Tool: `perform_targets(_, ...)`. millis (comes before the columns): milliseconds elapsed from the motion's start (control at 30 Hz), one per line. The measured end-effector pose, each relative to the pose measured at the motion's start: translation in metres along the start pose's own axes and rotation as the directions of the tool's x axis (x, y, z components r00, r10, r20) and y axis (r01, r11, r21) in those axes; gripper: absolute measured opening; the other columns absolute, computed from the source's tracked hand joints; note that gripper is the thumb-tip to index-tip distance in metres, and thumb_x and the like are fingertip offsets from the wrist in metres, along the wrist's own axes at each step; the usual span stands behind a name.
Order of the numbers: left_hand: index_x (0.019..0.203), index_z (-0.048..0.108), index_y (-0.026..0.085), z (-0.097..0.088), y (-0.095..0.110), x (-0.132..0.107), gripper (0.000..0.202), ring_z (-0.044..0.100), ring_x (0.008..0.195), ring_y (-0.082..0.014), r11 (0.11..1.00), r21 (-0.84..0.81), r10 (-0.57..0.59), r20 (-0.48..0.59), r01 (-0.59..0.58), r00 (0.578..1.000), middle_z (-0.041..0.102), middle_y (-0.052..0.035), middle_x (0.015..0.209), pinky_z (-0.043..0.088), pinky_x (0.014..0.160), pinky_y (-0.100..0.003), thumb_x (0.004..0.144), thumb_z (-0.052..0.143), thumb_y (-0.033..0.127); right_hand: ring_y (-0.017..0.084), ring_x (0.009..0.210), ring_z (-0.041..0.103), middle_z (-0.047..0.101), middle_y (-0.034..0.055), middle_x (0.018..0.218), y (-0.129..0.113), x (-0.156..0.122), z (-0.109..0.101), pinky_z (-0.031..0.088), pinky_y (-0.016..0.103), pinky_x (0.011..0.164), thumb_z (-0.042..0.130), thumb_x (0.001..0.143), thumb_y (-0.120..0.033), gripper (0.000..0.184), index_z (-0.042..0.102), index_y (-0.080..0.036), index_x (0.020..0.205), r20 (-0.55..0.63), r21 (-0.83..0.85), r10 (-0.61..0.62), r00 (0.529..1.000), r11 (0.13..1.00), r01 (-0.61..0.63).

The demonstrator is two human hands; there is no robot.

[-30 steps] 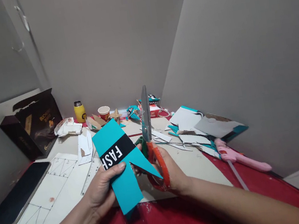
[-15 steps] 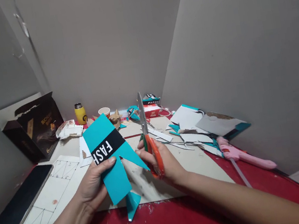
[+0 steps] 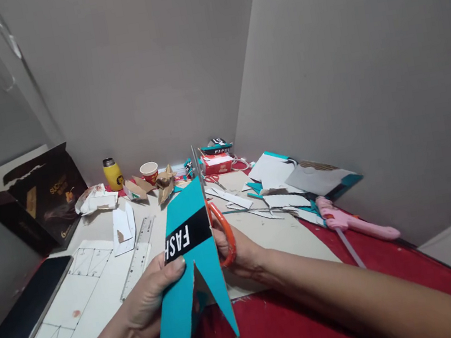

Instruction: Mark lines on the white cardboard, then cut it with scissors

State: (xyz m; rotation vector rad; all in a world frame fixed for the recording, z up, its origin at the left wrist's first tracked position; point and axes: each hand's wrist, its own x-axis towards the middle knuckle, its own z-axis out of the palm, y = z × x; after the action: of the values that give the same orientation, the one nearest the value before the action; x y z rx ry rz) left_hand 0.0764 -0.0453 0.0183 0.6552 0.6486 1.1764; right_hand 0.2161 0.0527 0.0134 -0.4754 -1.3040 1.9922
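Note:
My left hand (image 3: 149, 298) grips a teal card (image 3: 193, 265) with a black band reading "FASH", thumb pressed on its face. The card has a V-shaped notch cut up from its lower edge. My right hand (image 3: 241, 252) is closed in the orange handles of a pair of scissors (image 3: 218, 233). Their blades point up and away, along the card's right edge, mostly hidden behind it. A small teal offcut lies on the red table (image 3: 276, 326) below the card, partly hidden.
A phone (image 3: 20, 310) lies at the left beside white sheets with drawn lines (image 3: 74, 296) and a clear ruler (image 3: 139, 257). A pink glue gun (image 3: 354, 223), paper scraps (image 3: 281, 194), a cup (image 3: 149, 172), a yellow bottle (image 3: 113, 174) and a dark box (image 3: 42, 198) surround the work area. Grey boards wall it in.
The card has turned more upright and moved right, against the scissors. A teal triangle dropped onto the table half a second ago. The scissors now sit behind the card's right edge.

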Motion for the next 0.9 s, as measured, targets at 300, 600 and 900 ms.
perform_targets(300,0.072,0.065,0.017,0.002,-0.021,0.000,0.045,0.044,0.037,-0.0093,0.999,-0.006,-0.050,-0.006,0.050,0.999,0.050,0.0038,0.045,0.049,0.040,-0.023,0.068,0.079,0.059,0.019,0.076,0.067,0.069,0.0036,0.081,-0.005,0.000,0.006,0.054,0.032,0.070,0.085,0.059,-0.053,0.048,0.064,-0.019,0.085,-0.051,0.070,0.039,0.998,0.997,-0.036)
perform_targets(600,0.091,0.075,0.014,-0.004,0.022,0.010,0.048,0.063,0.064,-0.0168,0.999,0.048,0.034,-0.195,-0.026,0.980,0.071,-0.0069,0.076,0.056,0.057,-0.026,0.070,0.078,0.058,0.009,0.055,0.042,0.046,-0.0091,0.062,-0.020,0.017,-0.027,0.034,0.024,0.053,0.085,0.063,-0.028,0.040,0.050,-0.022,0.081,-0.302,-0.198,-0.325,0.896,0.941,0.275)
perform_targets(900,0.075,0.073,0.009,-0.008,0.008,0.013,0.022,0.060,0.058,-0.0125,0.949,0.315,0.128,-0.286,-0.033,0.950,0.070,-0.0059,0.069,0.052,0.056,-0.023,0.067,0.087,0.024,0.011,0.060,0.047,0.051,-0.0054,0.070,-0.013,0.014,-0.027,0.042,0.028,0.057,0.078,0.070,-0.030,0.030,0.050,-0.022,0.081,-0.265,-0.365,-0.348,0.899,0.899,0.241)
